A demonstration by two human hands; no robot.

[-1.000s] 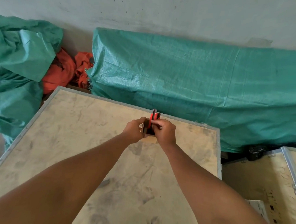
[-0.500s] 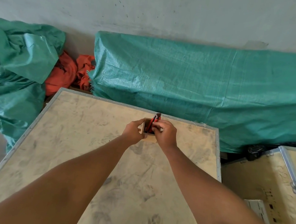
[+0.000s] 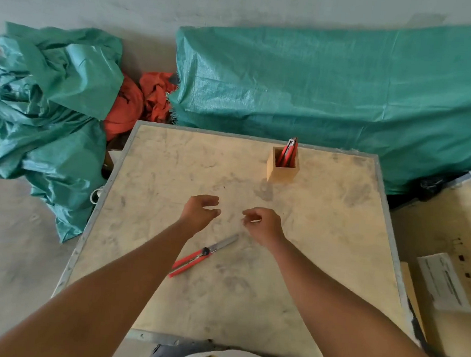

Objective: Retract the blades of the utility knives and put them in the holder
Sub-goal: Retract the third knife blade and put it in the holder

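Nearest me, 1 utility knife (image 3: 203, 255) lies on the tabletop (image 3: 321, 254) just below my left hand (image 3: 200, 213) and right hand (image 3: 263, 225), its blade out. Both hands hover loosely curled, holding nothing. I judge a careless grab near that steel could cut me. Beyond the hands, the holder (image 3: 282, 165) carries the stowed knives (image 3: 289, 151).

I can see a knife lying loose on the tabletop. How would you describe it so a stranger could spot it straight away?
Start at the pale, smudged wooden tabletop with the metal edging. Near its middle, just below the two empty hands, lies a red utility knife, slanted. Unlike the red knives standing in the small wooden holder near the far edge, it lies flat with its long silver blade out.
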